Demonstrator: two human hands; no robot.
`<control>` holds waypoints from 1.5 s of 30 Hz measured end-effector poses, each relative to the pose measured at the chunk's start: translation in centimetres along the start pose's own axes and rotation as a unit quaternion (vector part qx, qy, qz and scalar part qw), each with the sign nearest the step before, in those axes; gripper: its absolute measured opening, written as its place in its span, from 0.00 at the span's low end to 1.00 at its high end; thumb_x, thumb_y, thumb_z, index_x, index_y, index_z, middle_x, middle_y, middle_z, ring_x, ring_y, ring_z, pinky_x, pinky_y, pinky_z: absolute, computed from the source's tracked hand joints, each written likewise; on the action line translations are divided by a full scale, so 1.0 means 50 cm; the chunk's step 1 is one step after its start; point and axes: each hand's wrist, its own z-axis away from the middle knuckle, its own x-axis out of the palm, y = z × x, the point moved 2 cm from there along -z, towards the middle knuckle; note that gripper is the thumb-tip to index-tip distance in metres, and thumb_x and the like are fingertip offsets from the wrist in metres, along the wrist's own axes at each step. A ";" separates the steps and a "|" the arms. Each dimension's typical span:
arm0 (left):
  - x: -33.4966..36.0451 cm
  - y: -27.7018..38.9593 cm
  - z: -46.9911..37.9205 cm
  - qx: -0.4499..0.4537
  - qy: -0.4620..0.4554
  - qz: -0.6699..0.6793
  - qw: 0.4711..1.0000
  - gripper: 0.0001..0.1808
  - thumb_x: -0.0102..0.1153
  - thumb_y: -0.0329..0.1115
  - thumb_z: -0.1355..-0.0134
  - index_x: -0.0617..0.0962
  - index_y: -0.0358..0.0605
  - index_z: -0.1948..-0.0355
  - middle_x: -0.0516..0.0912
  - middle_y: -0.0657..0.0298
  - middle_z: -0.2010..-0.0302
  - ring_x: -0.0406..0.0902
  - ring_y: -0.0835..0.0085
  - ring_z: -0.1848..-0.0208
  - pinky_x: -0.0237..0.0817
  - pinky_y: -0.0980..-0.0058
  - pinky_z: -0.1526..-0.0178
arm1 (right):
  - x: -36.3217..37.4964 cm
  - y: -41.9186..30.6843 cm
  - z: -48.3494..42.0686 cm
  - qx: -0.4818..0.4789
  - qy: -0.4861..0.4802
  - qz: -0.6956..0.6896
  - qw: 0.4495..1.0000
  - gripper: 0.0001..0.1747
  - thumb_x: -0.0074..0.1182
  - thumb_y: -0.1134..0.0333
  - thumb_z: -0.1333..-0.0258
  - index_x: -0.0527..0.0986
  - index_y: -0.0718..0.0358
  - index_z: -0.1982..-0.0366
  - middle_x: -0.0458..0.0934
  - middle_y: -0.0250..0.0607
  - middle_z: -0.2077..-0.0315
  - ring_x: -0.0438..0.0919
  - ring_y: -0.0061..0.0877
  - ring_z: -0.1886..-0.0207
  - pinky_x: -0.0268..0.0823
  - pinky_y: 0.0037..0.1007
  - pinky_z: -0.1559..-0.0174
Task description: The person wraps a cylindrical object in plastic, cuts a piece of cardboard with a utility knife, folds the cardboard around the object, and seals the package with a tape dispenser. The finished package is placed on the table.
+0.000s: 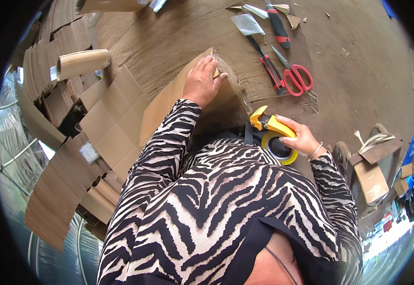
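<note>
My left hand [203, 80] grips the upper edge of a folded cardboard piece [169, 98], its thumb and fingers on either side of the corner. Clear packing tape [231, 71] runs over that piece's right edge and stretches down toward a yellow tape dispenser [276, 126]. The dispenser's handle is in my right hand [301, 137], close to my body. Its tape roll [292, 156] hangs below the handle. Whether the tape is still joined to the dispenser is hard to see.
Red-handled scissors [297, 80], a red-black utility knife [271, 73] and another red-black handled tool [279, 28] lie on the wooden board [150, 42]. Cardboard stacks [61, 185] rise at left, near a flat creased sheet [116, 117]. A small box [370, 181] stands at right.
</note>
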 end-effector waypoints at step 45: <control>0.064 -0.341 0.014 -0.187 -0.251 0.328 0.891 0.31 0.49 0.59 0.30 0.85 0.41 0.51 0.87 0.50 0.53 0.83 0.65 0.52 0.70 0.68 0.47 | 0.230 -0.118 -0.124 -0.167 0.460 -0.014 0.872 0.41 0.63 0.78 0.47 0.62 0.69 0.31 0.71 0.44 0.37 0.72 0.27 0.36 0.64 0.28 0.35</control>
